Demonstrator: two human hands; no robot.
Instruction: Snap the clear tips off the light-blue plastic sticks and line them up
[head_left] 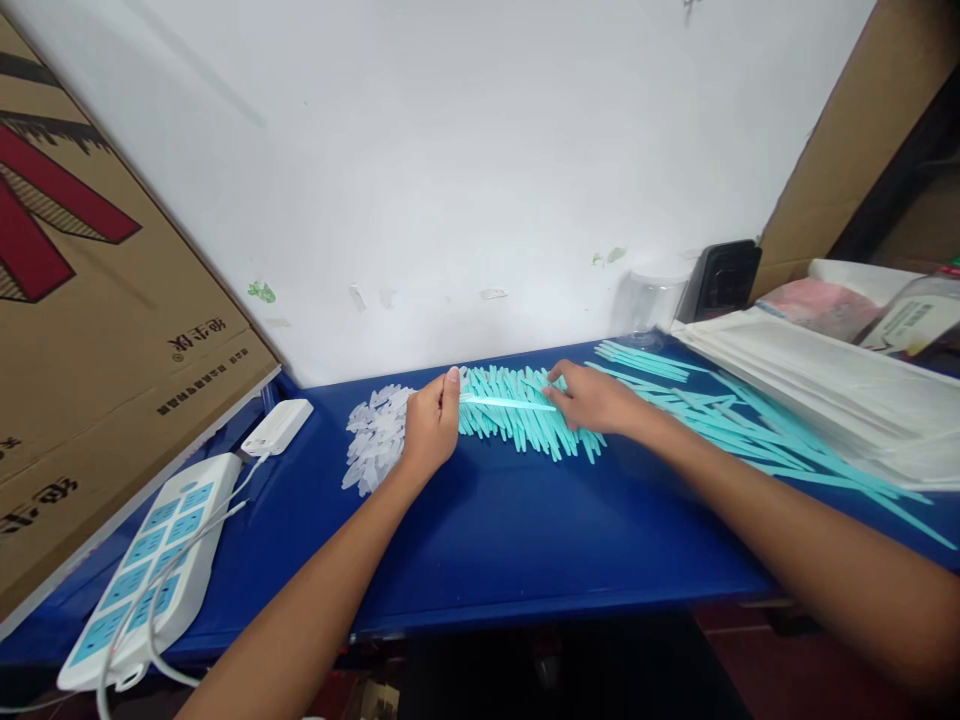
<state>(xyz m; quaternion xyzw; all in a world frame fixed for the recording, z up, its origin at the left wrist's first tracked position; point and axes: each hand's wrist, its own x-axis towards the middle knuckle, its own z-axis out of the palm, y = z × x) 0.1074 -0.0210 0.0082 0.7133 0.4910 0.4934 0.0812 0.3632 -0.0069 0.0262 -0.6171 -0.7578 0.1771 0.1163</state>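
My left hand [433,424] is closed around one end of a slim teal plastic stick [510,403] with a tapered tip. The stick points right, above a row of similar teal sticks [517,435] lying side by side on the blue table. My right hand [589,397] is at the right part of this row, thumb and index finger bent together close to the held stick's tip. Whether a stick is between those fingers is hard to see. Beside my left hand lies a heap of small translucent whitish pieces [373,440], partly covered by the hand.
More teal sticks [720,425] spread loosely at the right, next to stacked white sheets or bags [817,390]. A clear plastic cup [651,305] stands by the wall. At left are a power strip [154,570] with cords, a white adapter [277,427] and a large cardboard box [112,300].
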